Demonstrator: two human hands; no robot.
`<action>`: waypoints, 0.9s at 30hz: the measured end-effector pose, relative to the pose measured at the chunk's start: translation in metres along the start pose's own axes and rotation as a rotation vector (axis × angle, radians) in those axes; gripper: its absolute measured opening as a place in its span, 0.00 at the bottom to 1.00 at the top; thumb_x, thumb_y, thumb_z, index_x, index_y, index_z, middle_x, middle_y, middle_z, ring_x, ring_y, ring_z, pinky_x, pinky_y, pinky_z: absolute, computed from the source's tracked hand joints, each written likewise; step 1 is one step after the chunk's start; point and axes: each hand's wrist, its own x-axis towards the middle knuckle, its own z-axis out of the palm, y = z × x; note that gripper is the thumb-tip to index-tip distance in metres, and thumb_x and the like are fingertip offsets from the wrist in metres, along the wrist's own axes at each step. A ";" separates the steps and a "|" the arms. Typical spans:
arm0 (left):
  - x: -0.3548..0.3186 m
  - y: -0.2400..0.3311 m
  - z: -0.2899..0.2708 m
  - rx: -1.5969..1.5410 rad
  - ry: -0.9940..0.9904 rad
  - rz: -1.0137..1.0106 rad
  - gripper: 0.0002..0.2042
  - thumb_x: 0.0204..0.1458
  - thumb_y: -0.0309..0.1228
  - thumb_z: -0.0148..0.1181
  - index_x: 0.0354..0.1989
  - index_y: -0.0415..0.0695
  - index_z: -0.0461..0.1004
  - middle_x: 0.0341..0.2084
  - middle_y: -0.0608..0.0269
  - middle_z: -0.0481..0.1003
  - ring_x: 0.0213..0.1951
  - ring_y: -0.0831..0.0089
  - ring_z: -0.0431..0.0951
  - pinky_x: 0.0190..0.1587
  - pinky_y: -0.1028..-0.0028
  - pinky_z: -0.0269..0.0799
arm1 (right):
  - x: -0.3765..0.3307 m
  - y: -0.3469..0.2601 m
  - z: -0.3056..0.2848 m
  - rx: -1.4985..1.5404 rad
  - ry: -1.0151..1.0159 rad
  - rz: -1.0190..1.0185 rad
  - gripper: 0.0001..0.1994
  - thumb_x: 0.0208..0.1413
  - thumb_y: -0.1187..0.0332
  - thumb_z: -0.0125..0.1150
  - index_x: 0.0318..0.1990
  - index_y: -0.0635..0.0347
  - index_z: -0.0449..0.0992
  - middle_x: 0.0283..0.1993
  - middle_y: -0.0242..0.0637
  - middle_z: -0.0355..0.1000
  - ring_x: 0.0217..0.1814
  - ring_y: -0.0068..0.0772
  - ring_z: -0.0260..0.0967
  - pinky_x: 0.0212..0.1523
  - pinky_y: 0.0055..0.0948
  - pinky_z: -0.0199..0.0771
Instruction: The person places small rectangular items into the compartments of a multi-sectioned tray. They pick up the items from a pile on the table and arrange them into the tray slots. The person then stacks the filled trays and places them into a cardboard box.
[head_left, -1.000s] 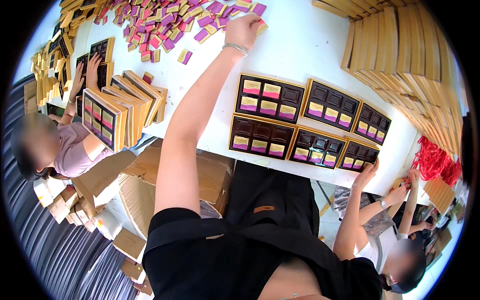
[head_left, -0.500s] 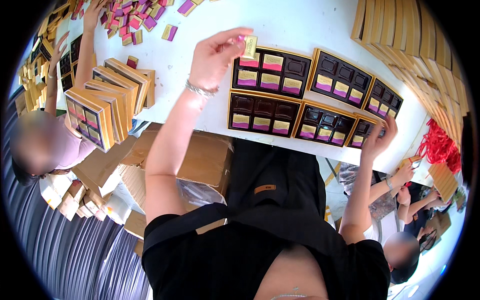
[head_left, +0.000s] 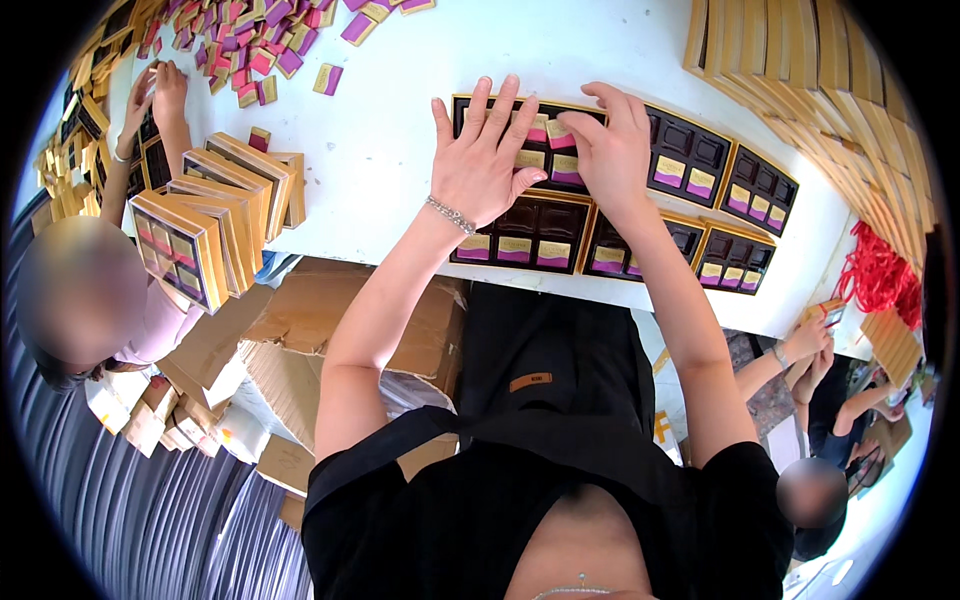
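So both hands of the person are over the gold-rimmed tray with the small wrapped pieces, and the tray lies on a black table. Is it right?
Not quite: the table is white, not black, as the head view shows. The rest holds: the left hand and the right hand are both over the gold-rimmed tray with the small wrapped pieces.

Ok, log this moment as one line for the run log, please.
left hand: flat on dark tray | right hand: pressing gold-and-purple packet into same tray | more trays alongside | loose packets far left
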 end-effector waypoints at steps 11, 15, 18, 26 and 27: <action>0.001 0.000 -0.006 0.011 -0.062 -0.058 0.39 0.54 0.60 0.50 0.71 0.51 0.55 0.72 0.53 0.47 0.73 0.51 0.42 0.65 0.33 0.39 | -0.012 -0.001 0.008 -0.133 0.032 -0.051 0.06 0.43 0.74 0.64 0.31 0.53 0.79 0.51 0.35 0.72 0.55 0.45 0.66 0.57 0.44 0.60; 0.000 -0.001 -0.007 -0.024 -0.030 -0.073 0.40 0.51 0.58 0.54 0.70 0.51 0.55 0.71 0.52 0.49 0.72 0.50 0.45 0.65 0.33 0.41 | -0.017 0.005 -0.002 -0.117 0.001 -0.096 0.10 0.47 0.73 0.64 0.39 0.51 0.79 0.55 0.36 0.71 0.58 0.45 0.65 0.60 0.48 0.57; -0.005 0.000 -0.013 -0.026 -0.034 -0.079 0.42 0.48 0.63 0.53 0.70 0.54 0.56 0.72 0.52 0.47 0.72 0.49 0.44 0.61 0.27 0.38 | -0.022 0.012 -0.036 -0.192 -0.087 -0.023 0.23 0.47 0.68 0.67 0.55 0.44 0.75 0.65 0.38 0.64 0.70 0.48 0.55 0.69 0.54 0.45; -0.040 0.036 0.002 -0.105 -0.155 0.049 0.44 0.36 0.65 0.64 0.68 0.73 0.60 0.73 0.62 0.47 0.74 0.57 0.41 0.59 0.23 0.36 | -0.123 0.114 -0.095 -0.587 -0.183 0.193 0.35 0.60 0.38 0.43 0.72 0.39 0.55 0.77 0.42 0.43 0.78 0.60 0.34 0.65 0.73 0.33; -0.040 0.038 0.004 -0.091 -0.163 0.048 0.44 0.36 0.65 0.63 0.68 0.72 0.60 0.73 0.61 0.47 0.74 0.56 0.41 0.59 0.23 0.36 | -0.122 0.113 -0.091 -0.601 -0.171 0.198 0.35 0.60 0.37 0.41 0.72 0.39 0.55 0.77 0.42 0.43 0.78 0.60 0.34 0.65 0.73 0.33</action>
